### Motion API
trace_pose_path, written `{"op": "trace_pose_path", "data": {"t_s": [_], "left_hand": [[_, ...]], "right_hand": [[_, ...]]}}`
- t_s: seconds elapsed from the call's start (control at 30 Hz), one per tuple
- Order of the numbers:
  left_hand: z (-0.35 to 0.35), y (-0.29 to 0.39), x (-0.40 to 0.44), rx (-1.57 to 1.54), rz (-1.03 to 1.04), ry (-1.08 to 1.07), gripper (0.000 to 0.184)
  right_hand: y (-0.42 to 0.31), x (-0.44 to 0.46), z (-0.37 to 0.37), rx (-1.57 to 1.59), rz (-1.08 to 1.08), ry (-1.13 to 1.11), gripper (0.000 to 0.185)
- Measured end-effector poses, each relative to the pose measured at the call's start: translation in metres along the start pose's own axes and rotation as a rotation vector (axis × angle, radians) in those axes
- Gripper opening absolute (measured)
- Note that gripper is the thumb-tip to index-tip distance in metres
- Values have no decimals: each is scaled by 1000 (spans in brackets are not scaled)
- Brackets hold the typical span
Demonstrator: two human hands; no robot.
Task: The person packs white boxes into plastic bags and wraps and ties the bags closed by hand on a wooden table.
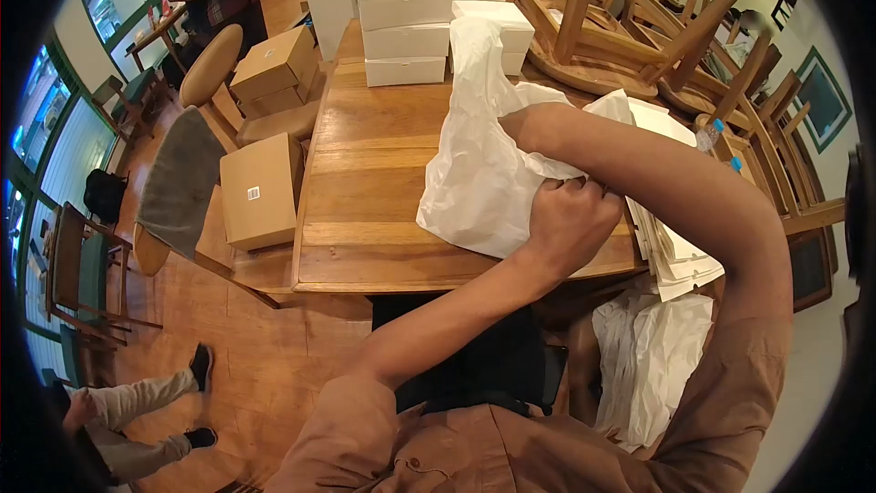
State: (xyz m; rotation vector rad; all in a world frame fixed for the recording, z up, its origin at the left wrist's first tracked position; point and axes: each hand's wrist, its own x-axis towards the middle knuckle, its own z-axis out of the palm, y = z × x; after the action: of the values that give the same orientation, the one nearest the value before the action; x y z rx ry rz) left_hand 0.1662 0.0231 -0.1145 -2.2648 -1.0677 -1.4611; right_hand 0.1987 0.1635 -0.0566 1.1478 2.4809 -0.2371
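A crumpled white paper bag [470, 164] lies across the wooden table in front of me. My left hand [577, 222] is closed in a fist on the bag's near right edge. My right arm reaches over from the right, crossing above the left hand. My right hand [534, 131] is pushed into the bag's opening; its fingers are hidden by the white material, so what they do cannot be seen. Beside my left hand, at the table's right edge, lies a stack of flat white card pieces [671, 246].
White boxes [406, 2] are stacked at the table's [356, 192] back. Brown cartons [260, 192] sit on chairs at left. Upturned wooden stools [593, 46] stand behind right, near blue-capped bottles [712, 132]. More white bags [652, 356] hang below right. Two other people are at left.
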Motion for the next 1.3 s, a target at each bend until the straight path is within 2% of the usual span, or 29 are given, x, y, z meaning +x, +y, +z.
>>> {"op": "trace_pose_path", "data": {"t_s": [0.13, 0.2, 0.57, 0.83, 1.0, 1.1, 1.17, 1.3], "left_hand": [[1, -4, -4, 8, -11, 45, 7], [5, -9, -6, 18, 53, 97, 8], [9, -6, -9, 26, 117, 129, 4], [0, 2, -7, -8, 135, 197, 9], [-8, 3, -16, 21, 148, 112, 14], [-10, 0, -19, 30, 98, 68, 17], [-14, 2, -16, -2, -23, 36, 23], [-11, -2, -22, -90, -21, -112, 28]], "right_hand": [[-2, 0, 3, -5, 13, 13, 38], [-2, 0, 5, -6, 19, 21, 38], [7, 12, 11, 50, 61, 64, 41], [23, 16, 10, 103, 78, 86, 43], [32, 16, 9, 123, 89, 100, 44], [35, 15, 8, 130, 93, 113, 44], [36, 13, 7, 134, 96, 119, 45], [35, 13, 9, 135, 86, 107, 46]]}}
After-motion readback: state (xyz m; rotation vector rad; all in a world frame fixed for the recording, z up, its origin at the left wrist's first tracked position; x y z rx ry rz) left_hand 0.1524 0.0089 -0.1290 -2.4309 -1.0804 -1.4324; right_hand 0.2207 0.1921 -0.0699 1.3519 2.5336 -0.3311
